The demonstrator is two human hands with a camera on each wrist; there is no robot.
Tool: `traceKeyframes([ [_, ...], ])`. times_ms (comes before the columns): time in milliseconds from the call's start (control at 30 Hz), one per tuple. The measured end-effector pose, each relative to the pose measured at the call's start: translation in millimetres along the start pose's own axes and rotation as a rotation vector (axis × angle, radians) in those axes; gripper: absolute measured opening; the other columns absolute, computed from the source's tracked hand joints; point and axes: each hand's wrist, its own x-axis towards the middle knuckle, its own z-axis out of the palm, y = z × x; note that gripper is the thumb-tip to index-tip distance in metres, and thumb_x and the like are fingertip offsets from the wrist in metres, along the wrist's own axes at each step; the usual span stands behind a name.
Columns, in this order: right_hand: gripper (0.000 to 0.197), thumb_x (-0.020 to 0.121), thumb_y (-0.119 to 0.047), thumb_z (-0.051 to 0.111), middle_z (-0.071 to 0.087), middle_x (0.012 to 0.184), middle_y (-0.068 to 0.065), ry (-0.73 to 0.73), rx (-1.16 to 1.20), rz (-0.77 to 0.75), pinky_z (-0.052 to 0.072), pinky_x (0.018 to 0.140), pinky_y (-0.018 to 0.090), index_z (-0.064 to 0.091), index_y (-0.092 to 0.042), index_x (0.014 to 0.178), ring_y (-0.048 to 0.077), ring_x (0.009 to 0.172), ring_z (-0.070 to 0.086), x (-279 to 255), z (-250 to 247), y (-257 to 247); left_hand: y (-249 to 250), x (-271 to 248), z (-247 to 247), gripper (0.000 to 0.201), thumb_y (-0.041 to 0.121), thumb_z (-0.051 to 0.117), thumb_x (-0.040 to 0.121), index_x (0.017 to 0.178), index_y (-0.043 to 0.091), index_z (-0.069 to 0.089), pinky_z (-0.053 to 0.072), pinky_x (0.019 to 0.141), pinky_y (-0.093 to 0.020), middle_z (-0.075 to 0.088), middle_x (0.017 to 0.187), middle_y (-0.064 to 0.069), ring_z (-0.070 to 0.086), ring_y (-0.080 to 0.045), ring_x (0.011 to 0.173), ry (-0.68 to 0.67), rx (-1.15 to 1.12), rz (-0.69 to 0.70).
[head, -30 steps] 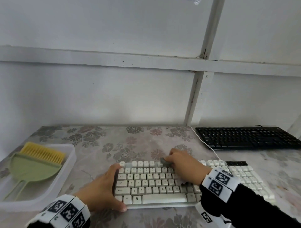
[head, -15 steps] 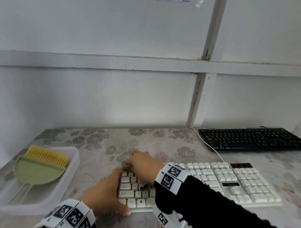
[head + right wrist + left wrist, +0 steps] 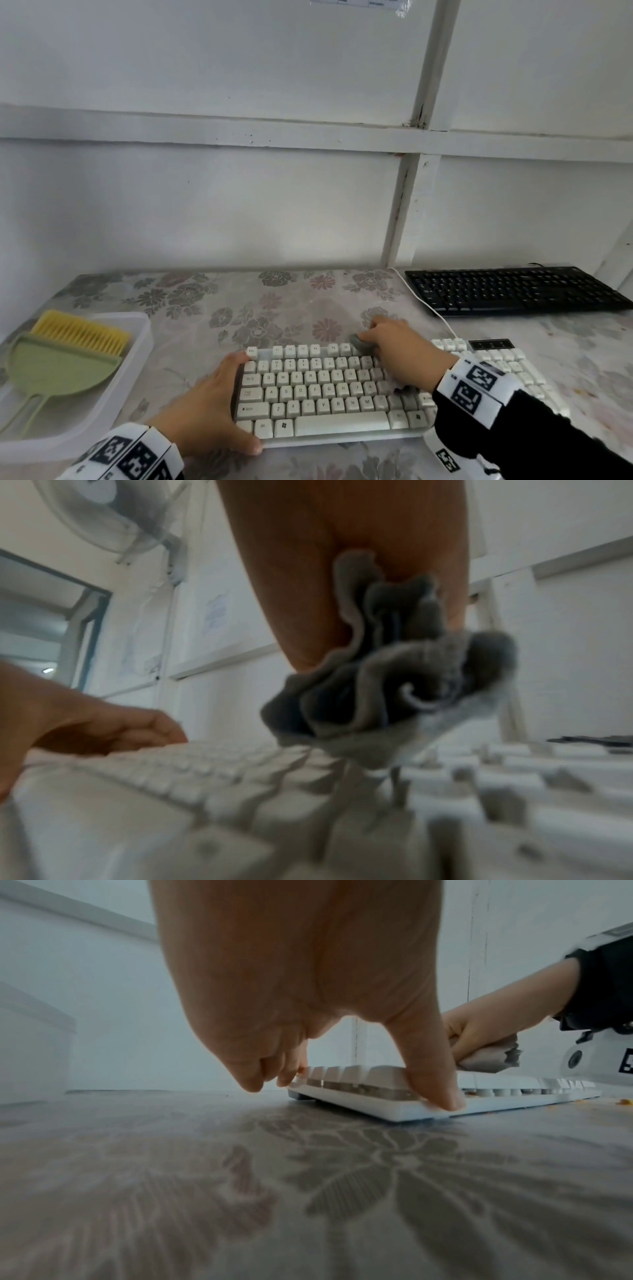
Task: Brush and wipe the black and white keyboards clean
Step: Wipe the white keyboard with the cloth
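Observation:
The white keyboard [image 3: 318, 390] lies on the floral table in front of me. My left hand [image 3: 212, 407] holds its left end, thumb [image 3: 435, 1085] on the front edge and fingers at the back corner. My right hand [image 3: 397, 353] grips a bunched grey cloth [image 3: 387, 696] and presses it on the upper middle keys; a bit of the cloth [image 3: 358, 340] pokes out past the fingers. The black keyboard [image 3: 513, 289] sits untouched at the far right by the wall.
A clear plastic tray [image 3: 137, 346] at the left holds a green dustpan [image 3: 58, 368] and a yellow-bristled brush [image 3: 80, 330]. A white cable [image 3: 442, 317] runs from the white keyboard toward the wall. Small crumbs [image 3: 383, 1102] lie by the keyboard's front edge.
My right hand with the cloth swept from the keyboard's middle to its top left corner, then back right to the upper middle keys. My left hand stayed on the left end.

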Motion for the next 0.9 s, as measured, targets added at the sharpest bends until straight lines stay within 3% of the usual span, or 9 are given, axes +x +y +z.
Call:
traceKeyframes([
  [100, 0.018, 0.095, -0.016, 0.052, 0.046, 0.09, -0.005, 0.042, 0.038, 0.047, 0.034, 0.07, 0.008, 0.068, -0.008, 0.094, 0.012, 0.082, 0.052, -5.9, -19.4, 19.4, 0.9, -0.4, -0.4, 0.119, 0.047, 0.081, 0.048, 0.137, 0.039, 0.003, 0.039, 0.1, -0.025, 0.045, 0.129, 0.013, 0.049, -0.007, 0.111, -0.008, -0.006, -0.009],
  [200, 0.025, 0.096, -0.029, 0.051, 0.055, 0.099, -0.001, 0.122, 0.083, 0.029, 0.044, 0.079, 0.011, 0.07, -0.017, 0.107, 0.004, 0.085, 0.057, -15.5, -30.5, 32.7, -1.2, 0.5, -1.3, 0.121, 0.049, 0.082, 0.045, 0.138, 0.039, 0.005, 0.038, 0.1, -0.023, 0.045, 0.129, 0.014, 0.048, -0.006, 0.112, -0.007, -0.017, 0.001],
  [267, 0.025, 0.095, -0.03, 0.051, 0.057, 0.104, -0.005, 0.086, 0.116, -0.006, 0.04, 0.074, 0.005, 0.068, -0.02, 0.111, -0.003, 0.081, 0.052, -22.4, -24.6, 34.9, -2.7, 1.6, -1.9, 0.121, 0.05, 0.083, 0.043, 0.137, 0.039, 0.007, 0.037, 0.098, -0.02, 0.044, 0.13, 0.015, 0.048, -0.006, 0.113, -0.005, -0.028, 0.012],
  [467, 0.032, 0.098, -0.02, 0.045, 0.052, 0.117, -0.012, 0.082, -0.088, -0.002, 0.04, 0.093, 0.029, 0.06, -0.034, 0.123, 0.019, 0.106, 0.047, -31.8, -5.9, 55.6, -2.8, 1.5, -1.7, 0.12, 0.052, 0.084, 0.044, 0.136, 0.039, 0.008, 0.037, 0.093, -0.018, 0.043, 0.13, 0.016, 0.048, -0.006, 0.113, -0.008, -0.015, 0.002],
  [633, 0.036, 0.099, -0.02, 0.041, 0.054, 0.118, -0.012, 0.118, -0.118, 0.042, 0.041, 0.09, 0.027, 0.058, -0.038, 0.124, 0.017, 0.101, 0.047, -44.6, -9.7, 86.7, 3.4, -1.9, -2.4, 0.117, 0.052, 0.083, 0.046, 0.134, 0.039, 0.007, 0.039, 0.09, -0.017, 0.044, 0.124, 0.016, 0.049, -0.004, 0.108, -0.015, 0.01, -0.011],
  [700, 0.032, 0.1, -0.024, 0.04, 0.055, 0.116, -0.009, 0.119, -0.134, 0.098, 0.042, 0.086, 0.024, 0.06, -0.036, 0.122, 0.014, 0.096, 0.048, -49.9, -14.4, 93.0, 4.6, -3.6, -3.1, 0.13, 0.058, 0.085, 0.036, 0.137, 0.037, 0.005, 0.039, 0.091, -0.018, 0.041, 0.125, 0.018, 0.048, -0.004, 0.11, -0.034, 0.009, -0.015],
  [767, 0.033, 0.099, -0.037, 0.036, 0.058, 0.114, -0.006, 0.106, -0.168, 0.114, 0.04, 0.078, 0.019, 0.062, -0.03, 0.119, 0.012, 0.092, 0.051, -53.5, -18.7, 96.4, 5.0, -4.0, -2.9, 0.142, 0.065, 0.082, 0.031, 0.143, 0.034, 0.001, 0.035, 0.105, -0.024, 0.03, 0.142, 0.012, 0.039, -0.007, 0.126, -0.031, 0.022, -0.019],
  [833, 0.048, 0.094, -0.052, 0.032, 0.063, 0.103, -0.003, 0.102, -0.114, 0.124, 0.04, 0.067, 0.015, 0.066, -0.021, 0.108, 0.013, 0.084, 0.058, -52.7, -20.2, 97.0, 5.4, -3.7, -1.9, 0.136, 0.058, 0.081, 0.046, 0.146, 0.031, -0.008, 0.022, 0.116, -0.032, 0.006, 0.156, 0.004, 0.014, -0.013, 0.143, -0.008, 0.039, -0.033],
  [900, 0.034, 0.098, -0.034, 0.042, 0.059, 0.09, -0.002, 0.132, -0.07, 0.231, 0.037, 0.059, 0.013, 0.067, -0.012, 0.091, 0.014, 0.079, 0.061, -48.1, -19.8, 100.9, 4.1, -2.3, -1.6, 0.131, 0.054, 0.078, 0.054, 0.146, 0.031, -0.012, 0.012, 0.118, -0.035, -0.005, 0.157, 0.006, -0.008, -0.01, 0.143, -0.009, 0.04, -0.022],
])
